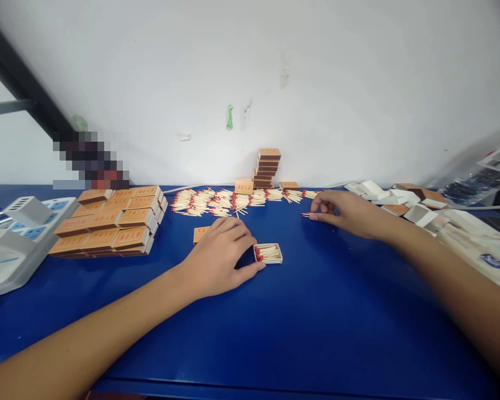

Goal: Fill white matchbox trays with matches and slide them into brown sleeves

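Well in from the tabletop's [295, 333] near edge, fingers of the left hand [219, 258] bracket a match-filled tray [271, 262]; whether they press it, I cannot tell. It looks like light, crushable card, best held by its side walls. Farther, the right hand's [331, 213] fingers pinch slim match sticks [305, 214], probably brittle. Loose matches [191, 201] lie along the far edge.

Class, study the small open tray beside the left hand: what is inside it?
The white tray holds matches, with red heads showing at its left end. The top ones hide whatever lies beneath, so the full count cannot be seen.
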Available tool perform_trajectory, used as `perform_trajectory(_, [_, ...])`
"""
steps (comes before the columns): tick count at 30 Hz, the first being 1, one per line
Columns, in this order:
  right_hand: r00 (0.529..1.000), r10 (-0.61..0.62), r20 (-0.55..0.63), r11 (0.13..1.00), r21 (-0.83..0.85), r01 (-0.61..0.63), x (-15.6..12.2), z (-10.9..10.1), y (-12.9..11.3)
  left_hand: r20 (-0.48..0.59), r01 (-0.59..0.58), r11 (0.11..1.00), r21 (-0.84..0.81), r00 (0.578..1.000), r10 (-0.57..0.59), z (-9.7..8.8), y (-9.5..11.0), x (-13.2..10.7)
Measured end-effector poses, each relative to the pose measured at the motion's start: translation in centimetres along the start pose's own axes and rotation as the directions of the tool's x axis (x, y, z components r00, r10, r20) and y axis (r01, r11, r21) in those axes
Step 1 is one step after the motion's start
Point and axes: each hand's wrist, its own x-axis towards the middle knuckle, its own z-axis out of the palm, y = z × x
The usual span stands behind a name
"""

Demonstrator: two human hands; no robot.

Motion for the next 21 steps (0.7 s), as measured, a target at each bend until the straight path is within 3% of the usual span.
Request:
perform_trajectory(11, [1.0,-0.025,-0.007,1.0,-0.008,0.025,-0.1,0.1,-0.3,0.005,-0.002,1.0,0.009,1.0,0.002,0.0,0.1,0.1])
perform_trajectory(16, [0.993,-0.113,-0.047,0.992,0.05,0.115,-1.3,0.1,-4.7,-0.008,0.008,1.0,0.009,1.0,-0.008,0.0,0.1,0.0])
perform_trajectory(21, [0.972,-0.234,-0.01,0.967,0.104,0.234,-3.3,2.1,-9.8,-0.014,0.003,1.0,0.012,1.0,-0.002,0.2,0.1,0.1])
